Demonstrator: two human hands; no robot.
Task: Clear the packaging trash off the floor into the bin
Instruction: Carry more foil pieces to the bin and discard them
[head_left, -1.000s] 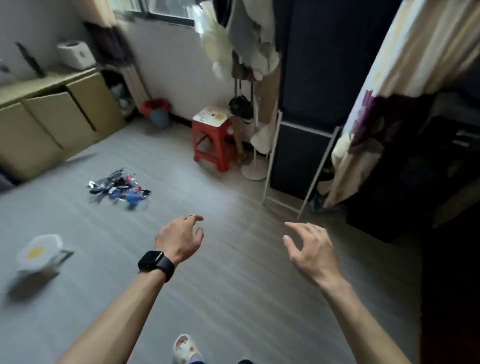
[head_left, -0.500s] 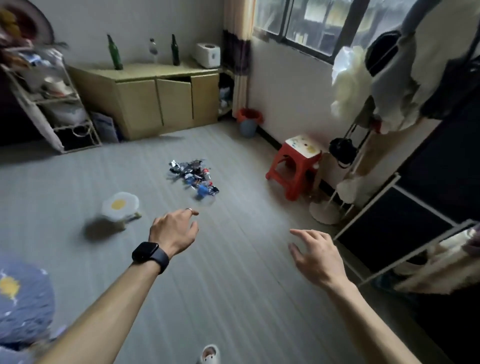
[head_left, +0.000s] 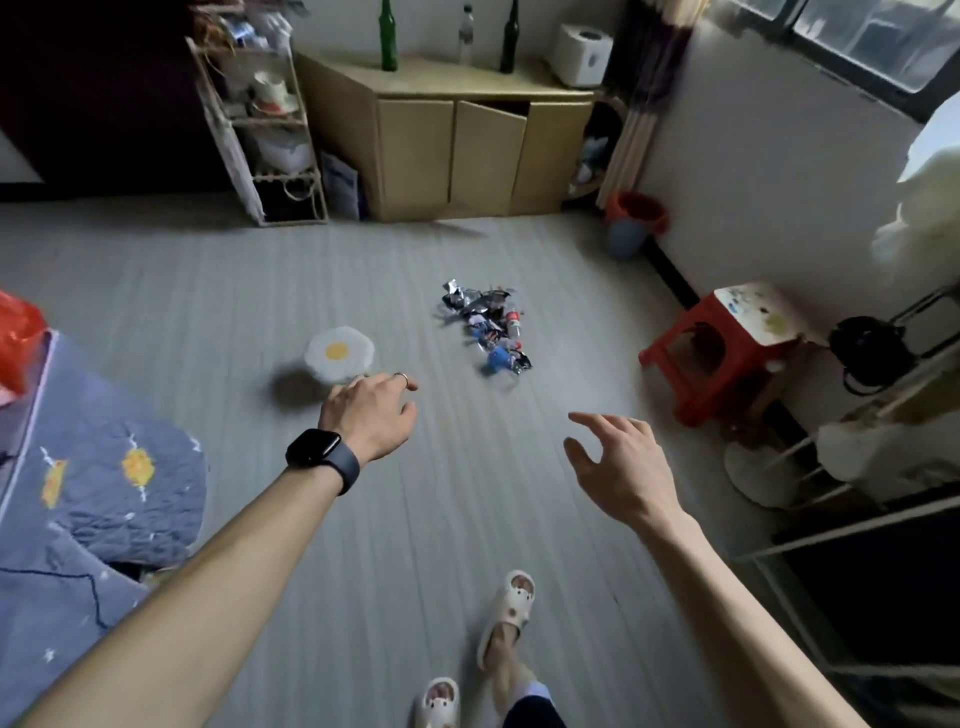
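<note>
Head view now puts the trash pile (head_left: 485, 330) at twelve o'clock, so we can approach, left grip (head_left: 371, 415) and right grip (head_left: 618, 467) loose, empty.

We hold both bare arms stretched forward in the air, well apart. Our left hand (head_left: 369, 415) shows its back, the fingers loosely curled downward and holding nothing. Our right hand (head_left: 623, 467) is a little nearer to us, fingers spread and slightly bent, thumb apart, also holding nothing.
</note>
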